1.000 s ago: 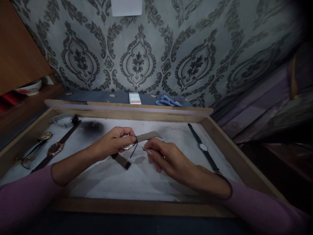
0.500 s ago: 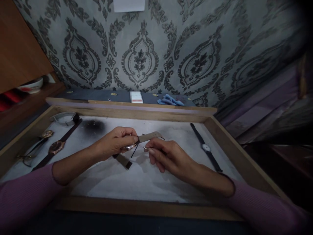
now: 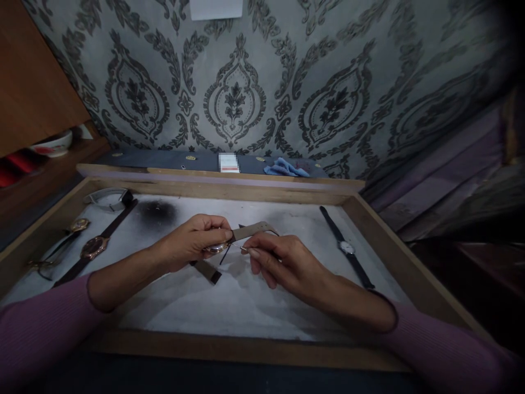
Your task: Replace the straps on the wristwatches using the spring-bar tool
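My left hand (image 3: 197,239) pinches a round metal watch (image 3: 216,248) near the middle of the tray. A grey-brown strap (image 3: 254,229) extends from the watch toward the right, its end curving above my right fingers. Between thumb and index finger, my right hand (image 3: 276,258) grips a thin metal tool (image 3: 240,247), whose tip meets the strap end of the watch. Below the watch, another strap piece (image 3: 207,271) with a dark end slants down over the white surface. A thin dark item beside it is too small to name.
The wooden tray (image 3: 246,346) has raised walls. Several watches lie at its left, including a brown one (image 3: 93,248); a dark-strapped watch (image 3: 346,248) lies right. Behind the tray are a blue cloth (image 3: 284,167) and a small box (image 3: 228,163).
Both hands keep nearly the same place and grip. The watch and the tool have shifted only very slightly.
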{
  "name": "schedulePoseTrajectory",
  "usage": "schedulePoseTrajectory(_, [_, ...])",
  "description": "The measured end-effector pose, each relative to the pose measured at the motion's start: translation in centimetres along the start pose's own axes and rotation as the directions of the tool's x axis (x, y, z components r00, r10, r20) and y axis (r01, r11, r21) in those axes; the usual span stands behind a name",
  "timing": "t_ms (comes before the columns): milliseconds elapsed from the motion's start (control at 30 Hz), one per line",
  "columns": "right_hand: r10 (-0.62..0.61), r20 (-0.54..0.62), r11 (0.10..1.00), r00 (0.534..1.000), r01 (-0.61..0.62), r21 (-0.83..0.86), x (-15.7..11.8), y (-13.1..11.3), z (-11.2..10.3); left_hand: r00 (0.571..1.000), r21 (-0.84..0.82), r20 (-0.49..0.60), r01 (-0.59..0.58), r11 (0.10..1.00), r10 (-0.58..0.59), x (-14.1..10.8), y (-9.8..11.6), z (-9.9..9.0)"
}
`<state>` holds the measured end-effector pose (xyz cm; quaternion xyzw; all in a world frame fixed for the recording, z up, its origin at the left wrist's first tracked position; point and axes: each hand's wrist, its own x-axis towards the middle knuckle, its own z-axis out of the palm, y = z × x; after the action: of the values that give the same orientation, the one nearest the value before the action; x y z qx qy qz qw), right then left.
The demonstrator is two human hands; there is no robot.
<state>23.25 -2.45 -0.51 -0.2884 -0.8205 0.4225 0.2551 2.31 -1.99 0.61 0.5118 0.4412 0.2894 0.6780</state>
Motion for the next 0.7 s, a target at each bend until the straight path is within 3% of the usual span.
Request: schedulePoseTrajectory(700, [-0.130,-0.016,0.975,0.991,0.125,-0.182,0.05,-0.42,-0.42,0.997,-0.080,0.004,0.078,0.994,-0.077,0.07,-0.09,0.02])
